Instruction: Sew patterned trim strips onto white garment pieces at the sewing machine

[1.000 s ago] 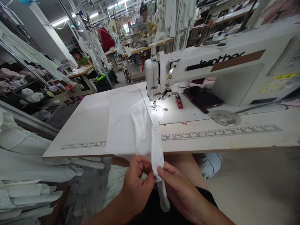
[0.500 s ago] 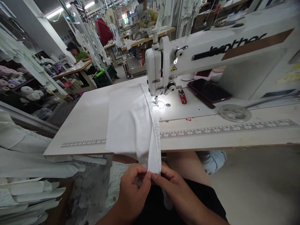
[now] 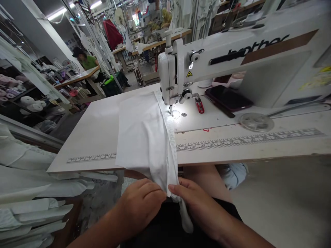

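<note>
Pinching the cloth [image 3: 139,134] at lower center: right hand [image 3: 198,206], thumb on top. Machine [image 3: 226,65] blocks upper right, presser foot [image 3: 171,111] just beside the cloth's right edge. Right of the foot: red snips [image 3: 199,105], phone [image 3: 230,98], disc [image 3: 257,122]. Pile [image 3: 38,182] of white fabric lower left; co-worker [image 3: 89,62] upper left. Left hand [image 3: 143,205] curled at the cloth's lower edge, tips hidden; can't tell if it grips. Machine cut off at the frame's right; cloth covers part of the ruler [image 3: 248,138]. Cloth is matte white, softly creased, drapes over the front of the pale, flat table [image 3: 95,124]; narrow folded band down its right side, rounded tail hanging below. Disc round, clear; phone flat, dark, glossy.
</note>
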`<state>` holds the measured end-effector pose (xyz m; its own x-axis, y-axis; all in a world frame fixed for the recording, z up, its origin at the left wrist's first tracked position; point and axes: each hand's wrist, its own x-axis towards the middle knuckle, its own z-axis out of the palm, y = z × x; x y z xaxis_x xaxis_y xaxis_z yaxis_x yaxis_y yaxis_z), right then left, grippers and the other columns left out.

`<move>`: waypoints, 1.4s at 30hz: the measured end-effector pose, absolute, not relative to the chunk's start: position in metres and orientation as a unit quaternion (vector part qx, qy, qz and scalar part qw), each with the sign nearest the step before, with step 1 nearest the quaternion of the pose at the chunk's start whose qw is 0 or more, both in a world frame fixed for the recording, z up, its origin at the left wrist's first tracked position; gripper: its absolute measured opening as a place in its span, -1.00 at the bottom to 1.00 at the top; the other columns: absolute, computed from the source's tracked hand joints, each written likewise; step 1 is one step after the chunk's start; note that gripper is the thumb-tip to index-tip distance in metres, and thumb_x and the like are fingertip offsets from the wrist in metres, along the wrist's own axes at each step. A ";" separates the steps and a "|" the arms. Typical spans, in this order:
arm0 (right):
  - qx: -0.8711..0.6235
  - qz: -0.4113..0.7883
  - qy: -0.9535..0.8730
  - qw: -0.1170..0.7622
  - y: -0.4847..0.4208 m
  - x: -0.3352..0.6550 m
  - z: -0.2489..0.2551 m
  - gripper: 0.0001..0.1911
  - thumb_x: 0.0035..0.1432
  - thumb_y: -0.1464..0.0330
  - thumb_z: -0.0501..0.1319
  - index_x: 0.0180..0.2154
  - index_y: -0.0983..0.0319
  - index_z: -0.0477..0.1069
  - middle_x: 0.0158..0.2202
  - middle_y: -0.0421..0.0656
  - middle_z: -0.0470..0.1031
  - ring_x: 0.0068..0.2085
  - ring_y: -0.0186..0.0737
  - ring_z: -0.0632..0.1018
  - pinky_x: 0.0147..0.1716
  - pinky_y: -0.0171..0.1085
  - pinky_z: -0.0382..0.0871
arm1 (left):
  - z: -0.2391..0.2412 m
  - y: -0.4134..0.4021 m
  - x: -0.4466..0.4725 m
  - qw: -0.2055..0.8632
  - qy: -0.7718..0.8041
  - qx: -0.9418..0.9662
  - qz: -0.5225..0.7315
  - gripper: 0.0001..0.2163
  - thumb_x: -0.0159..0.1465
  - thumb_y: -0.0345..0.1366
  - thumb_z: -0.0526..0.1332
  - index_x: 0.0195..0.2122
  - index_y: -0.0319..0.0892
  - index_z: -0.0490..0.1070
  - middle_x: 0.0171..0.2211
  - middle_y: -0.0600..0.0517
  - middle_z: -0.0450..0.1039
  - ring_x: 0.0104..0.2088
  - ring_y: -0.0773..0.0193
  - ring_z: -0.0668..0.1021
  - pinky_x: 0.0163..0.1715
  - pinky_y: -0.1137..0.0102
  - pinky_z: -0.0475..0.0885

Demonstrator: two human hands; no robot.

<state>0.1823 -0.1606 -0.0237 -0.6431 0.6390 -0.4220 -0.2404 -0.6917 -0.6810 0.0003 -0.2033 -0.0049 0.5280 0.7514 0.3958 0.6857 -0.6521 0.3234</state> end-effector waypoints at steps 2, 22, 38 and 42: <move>-0.322 0.862 -0.291 0.262 -0.160 0.185 -0.022 -0.71 0.00 0.16 0.36 -0.32 0.25 0.54 -0.42 -0.19 0.55 -0.32 -0.20 0.54 -0.20 -0.31 0.37 | -0.003 -0.199 -0.003 0.093 0.412 0.861 0.284 -0.88 0.26 -0.51 0.20 -0.19 -0.22 0.40 -0.31 0.01 0.51 -0.32 0.33 0.50 -0.29 0.40 0.46; -0.307 0.828 -0.377 0.279 -0.160 0.188 -0.025 -0.68 0.19 0.16 0.24 -0.09 0.17 0.53 -0.15 -0.13 0.53 0.01 -0.08 0.44 -0.03 -0.19 0.30 | 0.029 -0.157 0.014 0.559 0.630 0.531 0.096 -0.88 0.07 -0.29 0.30 -0.47 -0.22 0.42 -0.55 0.10 0.41 -0.52 0.38 0.41 -0.53 0.48 0.28; -0.309 0.702 -0.585 0.264 -0.151 0.205 -0.019 -0.72 0.28 0.16 0.13 -0.15 0.14 0.53 -0.08 -0.11 0.44 0.00 -0.06 0.43 0.05 -0.08 0.31 | 0.028 -0.125 0.023 0.772 0.545 0.325 0.033 -0.94 -0.07 -0.47 0.28 -0.54 -0.26 0.42 -0.63 0.07 0.47 -0.61 0.38 0.52 -0.53 0.48 0.45; -0.297 0.694 -0.602 0.260 -0.149 0.211 -0.019 -0.73 0.30 0.19 0.11 -0.11 0.11 0.52 -0.04 -0.11 0.42 -0.04 -0.07 0.44 -0.01 -0.10 0.37 | 0.026 -0.123 0.025 0.784 0.528 0.326 0.029 -0.96 0.03 -0.45 0.25 -0.51 -0.26 0.38 -0.59 0.06 0.48 -0.61 0.39 0.52 -0.53 0.47 0.46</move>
<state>0.2106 -0.1487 -0.0191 -0.6884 0.7185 -0.0991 -0.0034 -0.1398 -0.9902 0.0251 -0.1227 0.0265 0.4416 0.3898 -0.8082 0.2982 0.7858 0.5419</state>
